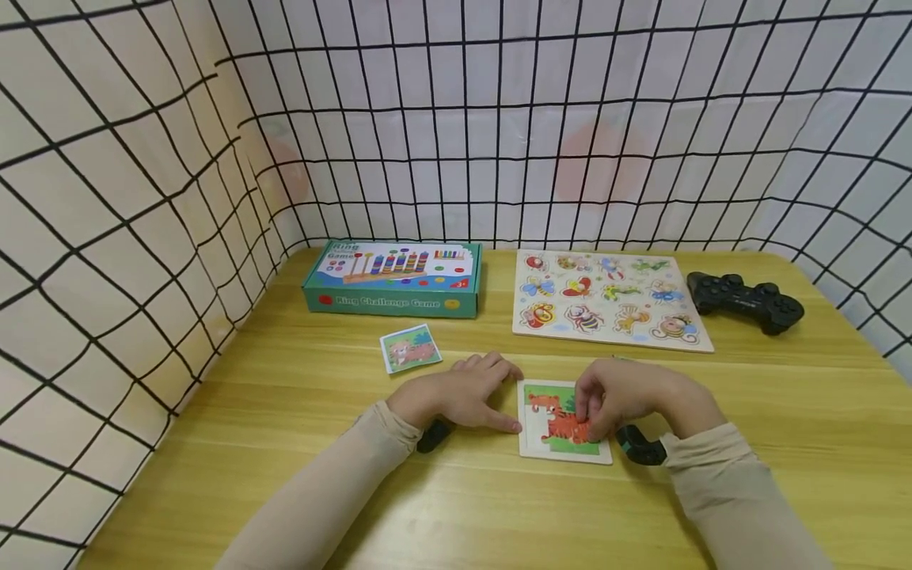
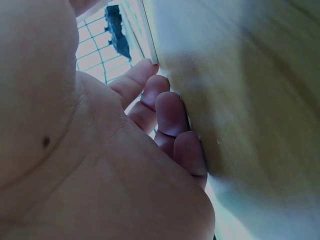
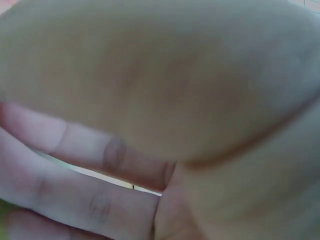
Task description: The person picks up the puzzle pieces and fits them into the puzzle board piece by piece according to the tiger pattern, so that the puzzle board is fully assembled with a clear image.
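Note:
A small square jigsaw puzzle with an orange tiger on green lies in its pale frame on the table. A white gap shows in the picture's left part. My left hand rests at the frame's left side, thumb and index fingertip right at its edge, fingers relaxed. In the left wrist view, the fingertips lie along the wooden tabletop. Over the puzzle's right part, my right hand has its thumb and fingers curled together, pinching at a puzzle piece mostly hidden by them. Blurred palm and curled fingers fill the right wrist view.
A picture card lies left of the puzzle. Behind stand a green Ring Challenge Game box, a wooden insect peg board and a black game controller. Black netting over white sheeting surrounds the table.

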{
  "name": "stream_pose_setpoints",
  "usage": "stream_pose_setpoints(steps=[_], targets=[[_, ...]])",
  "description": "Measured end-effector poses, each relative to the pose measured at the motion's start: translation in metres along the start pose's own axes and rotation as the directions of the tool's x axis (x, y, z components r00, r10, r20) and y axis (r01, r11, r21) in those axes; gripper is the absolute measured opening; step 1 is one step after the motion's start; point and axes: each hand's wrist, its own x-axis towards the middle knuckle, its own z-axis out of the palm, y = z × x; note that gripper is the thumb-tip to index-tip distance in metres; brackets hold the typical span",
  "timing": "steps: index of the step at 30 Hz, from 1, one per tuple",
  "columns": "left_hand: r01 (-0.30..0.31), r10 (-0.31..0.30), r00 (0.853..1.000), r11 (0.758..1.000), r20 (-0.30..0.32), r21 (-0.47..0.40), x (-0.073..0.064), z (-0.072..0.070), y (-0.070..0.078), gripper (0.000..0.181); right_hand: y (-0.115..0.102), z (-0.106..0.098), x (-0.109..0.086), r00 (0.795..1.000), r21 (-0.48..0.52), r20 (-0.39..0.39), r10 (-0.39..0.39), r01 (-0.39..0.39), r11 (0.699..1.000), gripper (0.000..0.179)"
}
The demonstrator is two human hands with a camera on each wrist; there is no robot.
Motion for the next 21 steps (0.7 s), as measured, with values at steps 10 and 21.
stream_pose_setpoints(steps=[10, 21], targets=[[-0.003, 0.003, 1.000, 1.000, 0.000, -0.005, 0.0009, 0.0000, -0.0008, 0.072, 0.0009, -0.0001, -0.0010, 1.000, -0.039, -0.016, -0.018, 0.017, 0.999, 0.018], [-0.013, 0.013, 1.000, 1.000, -0.004, 0.001, 0.0013, 0.0025, -0.0020, 0.072, 0.0019, 0.0012, -0.0003, 0.999, -0.044, -0.019, 0.025, -0.026, 0.999, 0.015]])
